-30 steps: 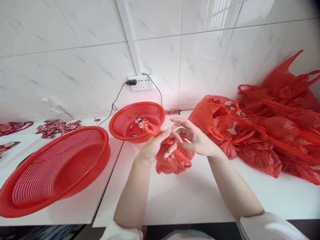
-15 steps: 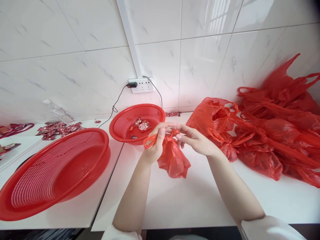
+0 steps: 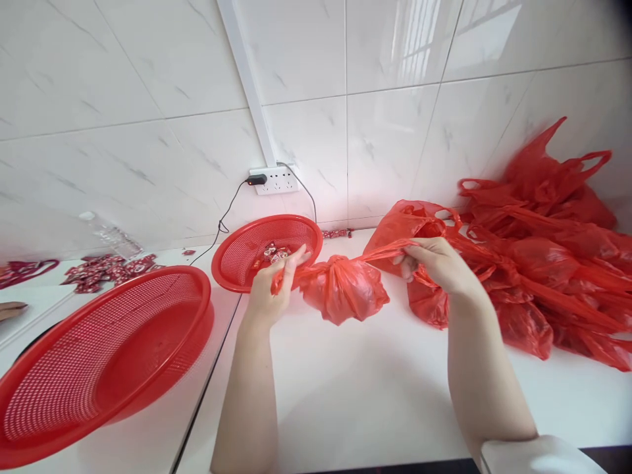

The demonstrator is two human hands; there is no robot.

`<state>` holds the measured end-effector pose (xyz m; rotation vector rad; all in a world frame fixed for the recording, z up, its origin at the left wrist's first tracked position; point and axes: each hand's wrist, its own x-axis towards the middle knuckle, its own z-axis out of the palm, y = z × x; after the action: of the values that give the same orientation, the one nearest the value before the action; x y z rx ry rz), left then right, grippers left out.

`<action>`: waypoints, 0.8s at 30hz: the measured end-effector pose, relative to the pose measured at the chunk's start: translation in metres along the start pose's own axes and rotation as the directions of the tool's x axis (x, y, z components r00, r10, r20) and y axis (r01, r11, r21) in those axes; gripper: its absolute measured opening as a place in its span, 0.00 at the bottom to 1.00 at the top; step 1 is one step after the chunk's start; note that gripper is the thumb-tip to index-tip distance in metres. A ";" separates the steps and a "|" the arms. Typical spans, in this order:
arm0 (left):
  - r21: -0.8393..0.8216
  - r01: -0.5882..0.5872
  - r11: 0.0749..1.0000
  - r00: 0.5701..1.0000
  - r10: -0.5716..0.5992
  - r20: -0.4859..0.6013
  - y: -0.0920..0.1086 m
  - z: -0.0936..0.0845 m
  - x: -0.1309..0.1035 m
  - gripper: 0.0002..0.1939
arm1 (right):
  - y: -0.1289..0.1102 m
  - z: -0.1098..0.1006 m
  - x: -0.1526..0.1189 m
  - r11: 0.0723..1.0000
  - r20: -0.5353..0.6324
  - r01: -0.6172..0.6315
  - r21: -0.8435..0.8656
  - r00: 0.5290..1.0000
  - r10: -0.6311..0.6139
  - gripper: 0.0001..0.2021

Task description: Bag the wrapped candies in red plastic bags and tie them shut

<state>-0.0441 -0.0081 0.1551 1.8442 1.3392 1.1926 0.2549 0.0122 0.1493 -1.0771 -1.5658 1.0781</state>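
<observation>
A small filled red plastic bag (image 3: pixel 345 291) hangs above the white table, gathered at its neck. My left hand (image 3: pixel 269 286) is closed around one of its handles, the thumb pointing up. With thumb and fingers pinched, my right hand (image 3: pixel 434 260) grips the other handle. Both handles are stretched out sideways, pulled tight from the neck. Behind my left hand stands a small red basket (image 3: pixel 232 253) with several small wrapped packets (image 3: pixel 274 253) in it. My right hand is just in front of a larger red bag (image 3: pixel 395 220).
A large red mesh basket (image 3: pixel 54 368) stands on the left. Beyond it lie a heap of small red packets (image 3: pixel 106 270) and a clear bottle (image 3: pixel 116 237). Red bags (image 3: pixel 548 263) are piled on the right. A power strip (image 3: pixel 276 180) with a cable is on the tiled wall. Another person's hand (image 3: pixel 10 310) shows at the left edge.
My hands have moved apart, my right hand to the right, drawing the bag's handles out tight. The bag has risen slightly. Another person's hand has come in at the left edge.
</observation>
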 end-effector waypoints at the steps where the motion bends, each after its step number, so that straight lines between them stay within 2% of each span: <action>1: 0.022 0.013 1.000 1.000 -0.013 0.001 -0.001 -0.003 0.000 0.25 | 0.001 -0.008 -0.001 1.000 -0.024 -0.017 0.010 1.000 0.018 0.16; 3: 0.048 0.031 0.998 0.999 -0.031 0.015 -0.004 -0.005 0.002 0.24 | 0.005 -0.018 -0.002 0.999 -0.057 -0.044 0.024 0.997 0.045 0.16; 6: 0.050 0.070 0.996 0.992 -0.075 0.099 -0.008 -0.001 0.005 0.25 | 0.011 -0.018 0.000 0.998 -0.067 -0.063 -0.018 0.996 0.062 0.17; 10: 0.037 0.134 0.990 0.964 -0.139 0.228 -0.015 0.005 0.010 0.26 | 0.018 -0.011 0.003 0.986 0.065 -0.063 -0.157 0.995 0.074 0.13; 12: 0.068 0.123 0.990 0.929 -0.139 0.343 -0.021 0.007 0.012 0.28 | 0.018 -0.010 0.001 0.964 0.096 -0.026 -0.263 0.994 0.053 0.11; 15: 0.197 0.060 0.979 0.832 -0.158 0.532 -0.031 0.010 0.015 0.40 | 0.014 -0.005 -0.004 0.882 0.064 0.047 -0.469 0.998 -0.020 0.23; 16: 0.244 0.042 0.969 0.808 -0.177 0.562 -0.035 0.013 0.015 0.44 | 0.012 0.001 -0.005 0.853 0.064 0.062 -0.517 0.997 -0.033 0.24; 18: 0.310 0.020 0.951 0.791 -0.205 0.577 -0.044 0.022 0.016 0.46 | 0.010 0.018 -0.005 0.812 0.106 0.077 -0.578 0.994 -0.019 0.24; 19: 0.326 0.012 0.945 0.790 -0.209 0.577 -0.048 0.028 0.017 0.44 | 0.011 0.029 -0.003 0.785 0.144 0.071 -0.616 0.989 0.023 0.25; 21: 0.353 -0.006 0.935 0.800 -0.208 0.564 -0.054 0.042 0.018 0.32 | 0.016 0.054 0.003 0.673 0.216 0.028 -0.739 0.956 0.197 0.26; 23: 0.371 -0.030 0.928 0.819 -0.190 0.541 -0.058 0.051 0.019 0.15 | 0.024 0.075 0.010 0.515 0.236 0.002 -0.857 0.891 0.388 0.22; 24: 0.378 -0.044 0.925 0.829 -0.177 0.530 -0.058 0.052 0.019 0.08 | 0.028 0.081 0.014 0.455 0.231 0.004 -0.890 0.866 0.444 0.17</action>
<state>-0.0209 0.0330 0.0900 2.1573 1.3215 0.2984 0.1778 0.0193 0.1096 -1.8733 -2.5449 0.6404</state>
